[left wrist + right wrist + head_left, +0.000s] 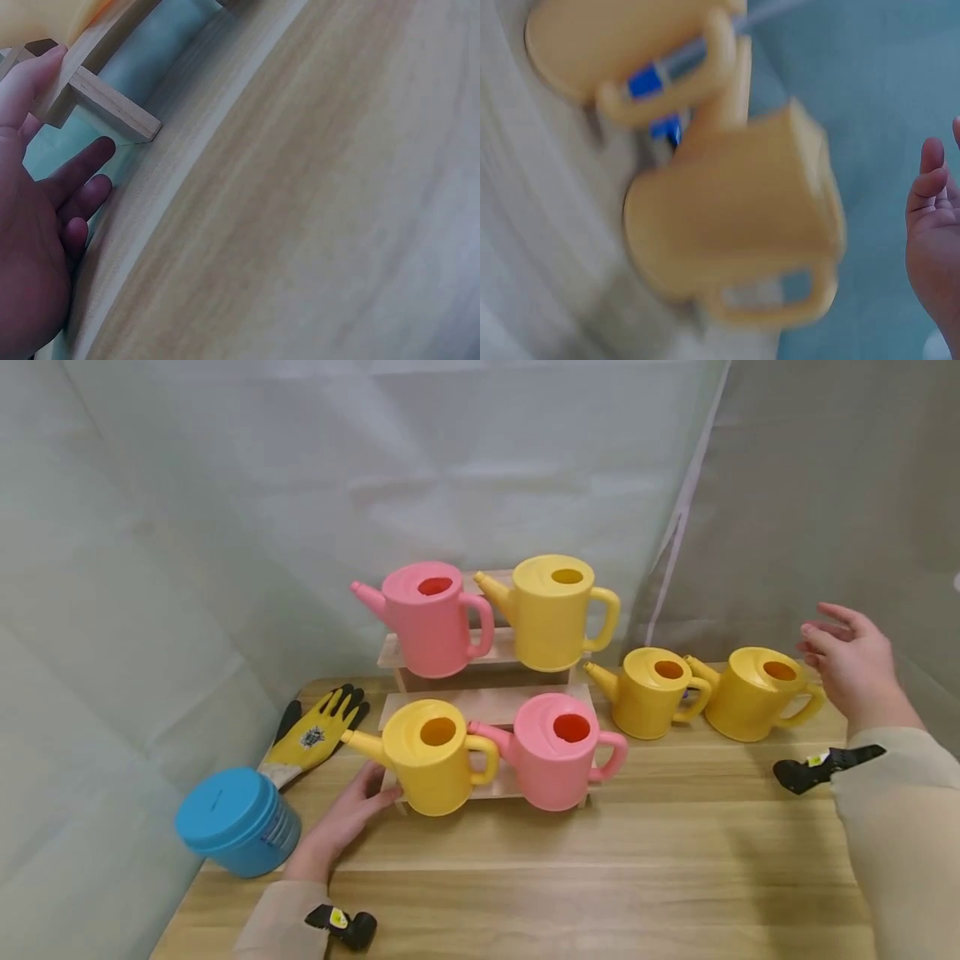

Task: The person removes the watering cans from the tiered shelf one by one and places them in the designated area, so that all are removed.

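Observation:
My left hand [348, 814] is at the left front corner of a wooden tiered stand [491, 703]. In the left wrist view its thumb and forefinger pinch the board end [56, 101], the other fingers hanging below. Just above that hand, a yellow watering can [435, 777] sits on the low step beside a pink watering can [551, 772]. Higher up stand another pink can [431, 631] and another yellow can [551, 622]. My right hand [855, 664] is raised, fingers loosely bent and holding nothing, right of a smaller yellow can [753, 702]; its twin [648, 702] stands alongside.
A blue lidded tub [240, 827] stands left of my left forearm. Behind it lies a yellow and black work glove [315, 731]. Pale cloth [525, 460] hangs behind the wooden table [600, 877]. Blue bits [645, 81] show behind the smaller cans in the right wrist view.

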Action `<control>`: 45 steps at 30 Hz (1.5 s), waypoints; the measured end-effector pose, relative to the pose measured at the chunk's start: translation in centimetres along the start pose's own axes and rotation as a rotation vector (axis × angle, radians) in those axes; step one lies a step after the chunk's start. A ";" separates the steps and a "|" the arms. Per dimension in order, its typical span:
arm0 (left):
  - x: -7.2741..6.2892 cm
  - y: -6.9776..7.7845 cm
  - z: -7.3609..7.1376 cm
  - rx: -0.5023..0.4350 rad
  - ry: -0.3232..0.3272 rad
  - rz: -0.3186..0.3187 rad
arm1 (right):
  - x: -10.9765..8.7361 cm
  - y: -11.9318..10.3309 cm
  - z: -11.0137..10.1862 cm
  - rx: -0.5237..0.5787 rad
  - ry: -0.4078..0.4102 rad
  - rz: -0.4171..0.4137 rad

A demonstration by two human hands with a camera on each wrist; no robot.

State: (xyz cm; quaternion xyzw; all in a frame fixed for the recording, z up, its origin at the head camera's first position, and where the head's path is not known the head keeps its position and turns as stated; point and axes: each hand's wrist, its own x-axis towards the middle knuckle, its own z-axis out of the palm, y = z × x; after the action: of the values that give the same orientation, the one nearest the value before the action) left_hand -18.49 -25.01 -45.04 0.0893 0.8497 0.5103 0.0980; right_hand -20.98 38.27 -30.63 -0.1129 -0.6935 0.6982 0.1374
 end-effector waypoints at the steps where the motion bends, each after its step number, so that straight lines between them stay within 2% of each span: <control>1: 0.0 0.0 0.0 0.000 -0.001 0.001 | 0.2 -0.5 0.7 -0.018 -0.019 -0.009; 4: 0.0 0.1 0.0 -0.007 -0.005 -0.001 | 0.6 -1.6 2.9 -0.124 -0.087 -0.038; 6: -0.1 0.1 -0.1 -0.014 -0.008 -0.006 | 0.7 -2.3 4.5 -0.149 -0.137 -0.063; 10: -0.8 2.1 -0.1 -0.016 -0.020 -0.024 | 0.4 -3.1 7.5 -0.227 -0.248 -0.112; 12: -0.9 2.3 -0.1 -0.018 -0.024 -0.037 | 0.2 -3.4 8.9 -0.278 -0.299 -0.134; 15: -0.5 1.3 -0.1 -0.011 -0.020 -0.039 | -0.4 -3.8 11.0 -0.385 -0.347 -0.170; 17: -0.2 0.3 -0.1 -0.016 -0.016 -0.034 | -0.8 -4.1 12.3 -0.411 -0.384 -0.184; 19: -0.1 0.2 -0.1 -0.015 -0.015 -0.025 | -1.2 -4.4 13.6 -0.419 -0.422 -0.190; 24: -0.2 0.2 -0.1 -0.022 -0.018 -0.013 | -1.9 -4.9 15.9 -0.405 -0.510 -0.185; 30: -0.3 0.3 0.0 -0.022 -0.022 -0.021 | -2.0 -4.8 17.6 -0.379 -0.551 -0.185; 38: -0.1 0.4 0.1 -0.004 -0.017 -0.016 | -2.5 -4.4 18.9 -0.223 -0.545 -0.170; 45: 0.0 0.2 0.1 -0.010 -0.014 0.007 | -2.7 -3.9 19.3 -0.157 -0.473 -0.163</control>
State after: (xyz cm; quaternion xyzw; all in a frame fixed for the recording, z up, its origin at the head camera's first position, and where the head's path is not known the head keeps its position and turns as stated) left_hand -18.45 -24.78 -44.91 0.0952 0.8461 0.5143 0.1027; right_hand -25.06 19.23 -26.56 0.0995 -0.7652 0.6358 0.0182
